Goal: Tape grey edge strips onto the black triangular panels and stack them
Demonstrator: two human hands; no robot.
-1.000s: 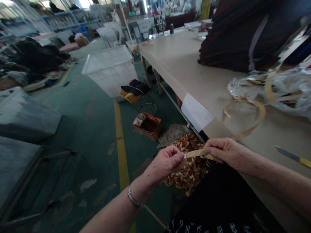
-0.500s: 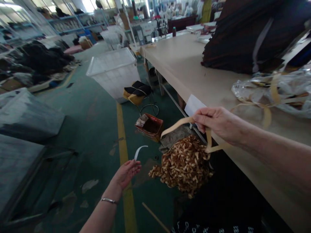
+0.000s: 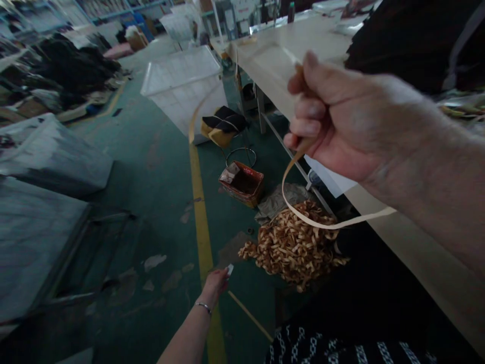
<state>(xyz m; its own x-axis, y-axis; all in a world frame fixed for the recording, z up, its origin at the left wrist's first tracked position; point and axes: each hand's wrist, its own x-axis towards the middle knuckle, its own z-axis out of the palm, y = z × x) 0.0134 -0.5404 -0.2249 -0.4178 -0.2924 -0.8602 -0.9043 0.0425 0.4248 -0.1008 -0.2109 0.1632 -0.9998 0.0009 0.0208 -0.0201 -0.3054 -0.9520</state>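
Observation:
Raised close to the camera, my right hand is closed round a tan strip, which loops down below the fist and runs to the right under my wrist. Low in the view, my left hand is closed on a small white strip whose end sticks out past the fingers. A heap of curled tan strips lies on the floor between my hands, beside the table's edge.
The beige table runs along the right, with dark stacked cloth on it. A red-brown box, a stool with cushions and a white bin stand on the floor. Grey covered carts are at the left.
My right hand has risen and come closer to the camera with the tan strip. My left hand has moved down and slightly right, and less of the white strip shows.

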